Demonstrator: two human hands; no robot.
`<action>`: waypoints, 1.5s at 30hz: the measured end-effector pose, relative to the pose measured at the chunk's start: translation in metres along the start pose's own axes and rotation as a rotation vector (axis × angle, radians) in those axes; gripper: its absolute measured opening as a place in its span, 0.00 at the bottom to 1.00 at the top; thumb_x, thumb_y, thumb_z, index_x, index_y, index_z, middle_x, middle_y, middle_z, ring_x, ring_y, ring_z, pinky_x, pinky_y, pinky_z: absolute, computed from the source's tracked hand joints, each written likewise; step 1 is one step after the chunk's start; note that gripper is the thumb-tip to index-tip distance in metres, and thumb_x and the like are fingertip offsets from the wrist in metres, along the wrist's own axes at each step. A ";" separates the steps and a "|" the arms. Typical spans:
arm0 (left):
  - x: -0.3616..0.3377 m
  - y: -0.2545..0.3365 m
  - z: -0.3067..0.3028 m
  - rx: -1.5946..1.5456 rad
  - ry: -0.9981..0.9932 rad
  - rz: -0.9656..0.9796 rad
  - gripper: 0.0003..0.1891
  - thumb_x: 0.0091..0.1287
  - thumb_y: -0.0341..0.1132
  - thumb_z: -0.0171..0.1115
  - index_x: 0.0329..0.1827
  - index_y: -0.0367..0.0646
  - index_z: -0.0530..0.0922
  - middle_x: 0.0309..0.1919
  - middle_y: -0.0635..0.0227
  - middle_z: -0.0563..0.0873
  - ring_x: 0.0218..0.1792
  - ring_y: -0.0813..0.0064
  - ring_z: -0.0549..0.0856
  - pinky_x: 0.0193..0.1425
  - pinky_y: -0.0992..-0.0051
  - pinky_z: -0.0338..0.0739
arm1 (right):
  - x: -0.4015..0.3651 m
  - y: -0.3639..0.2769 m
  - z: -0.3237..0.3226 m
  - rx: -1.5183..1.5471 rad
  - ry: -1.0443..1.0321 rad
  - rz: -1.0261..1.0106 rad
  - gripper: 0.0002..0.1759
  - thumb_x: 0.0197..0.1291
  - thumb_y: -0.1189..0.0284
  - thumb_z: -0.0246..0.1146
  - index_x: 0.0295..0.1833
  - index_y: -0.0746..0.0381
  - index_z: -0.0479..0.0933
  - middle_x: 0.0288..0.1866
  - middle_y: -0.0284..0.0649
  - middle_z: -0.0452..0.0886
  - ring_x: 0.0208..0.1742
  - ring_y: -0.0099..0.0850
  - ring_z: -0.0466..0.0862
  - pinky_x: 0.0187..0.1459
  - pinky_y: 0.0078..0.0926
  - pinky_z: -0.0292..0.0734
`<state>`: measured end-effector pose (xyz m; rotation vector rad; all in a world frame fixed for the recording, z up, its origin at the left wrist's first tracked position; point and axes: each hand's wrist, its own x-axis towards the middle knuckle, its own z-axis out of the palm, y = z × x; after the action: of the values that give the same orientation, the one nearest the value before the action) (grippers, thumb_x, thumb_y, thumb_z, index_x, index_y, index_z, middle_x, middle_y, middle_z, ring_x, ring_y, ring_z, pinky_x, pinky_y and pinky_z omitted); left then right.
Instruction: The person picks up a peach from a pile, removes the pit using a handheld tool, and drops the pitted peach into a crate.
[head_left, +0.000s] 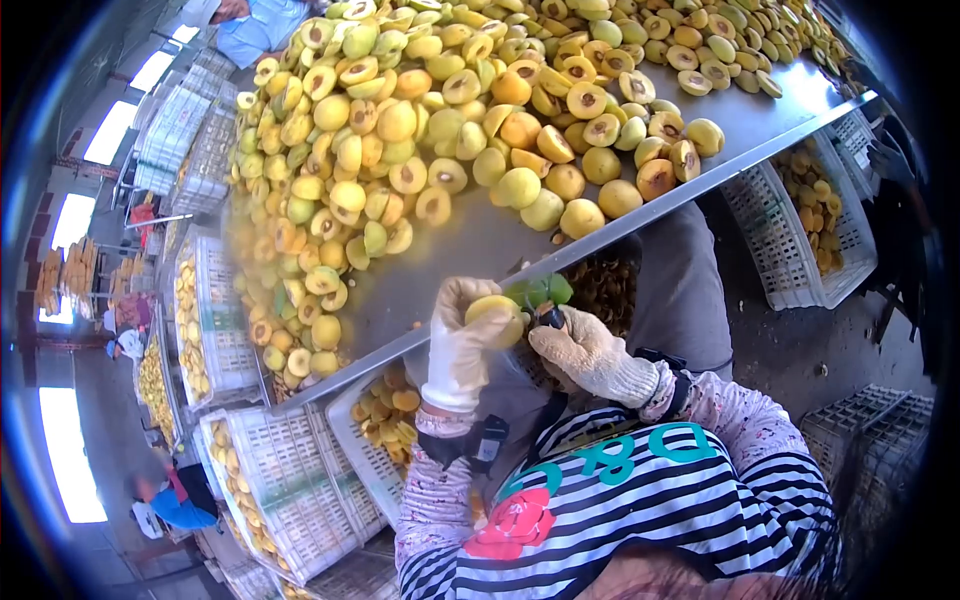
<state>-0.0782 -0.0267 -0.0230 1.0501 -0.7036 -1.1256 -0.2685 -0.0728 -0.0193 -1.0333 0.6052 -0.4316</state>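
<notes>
My left hand (457, 345), in a whitish glove, is closed around a yellow peach (494, 312) just below the metal table edge. Opposite it, my right hand (588, 357), in a knitted glove, grips a small tool with a black end (549, 316) that points toward the peach. A bright green piece (541, 290) shows just beyond the tool. Halved and whole peaches (400, 125) lie heaped over the metal table (445, 262) in front of me, many with brown pit cavities showing.
Below the table edge is a container of brown pieces (608, 285). A white crate of peach halves (345, 425) stands by my left arm, with more crates (290, 480) further left. Another filled crate (780, 250) stands right. People (180, 500) are at the left.
</notes>
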 end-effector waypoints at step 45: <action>-0.024 -0.007 0.010 -0.204 0.029 -0.026 0.16 0.75 0.36 0.61 0.59 0.35 0.83 0.33 0.62 0.88 0.37 0.66 0.87 0.48 0.63 0.87 | 0.015 0.050 0.015 -0.200 -0.324 0.026 0.25 0.76 0.45 0.54 0.36 0.56 0.71 0.21 0.27 0.67 0.19 0.21 0.65 0.21 0.21 0.61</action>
<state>-0.0971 -0.0073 -0.0241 0.9024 -0.5410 -1.1755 -0.2451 -0.0488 -0.0618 -1.2537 0.3754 -0.1762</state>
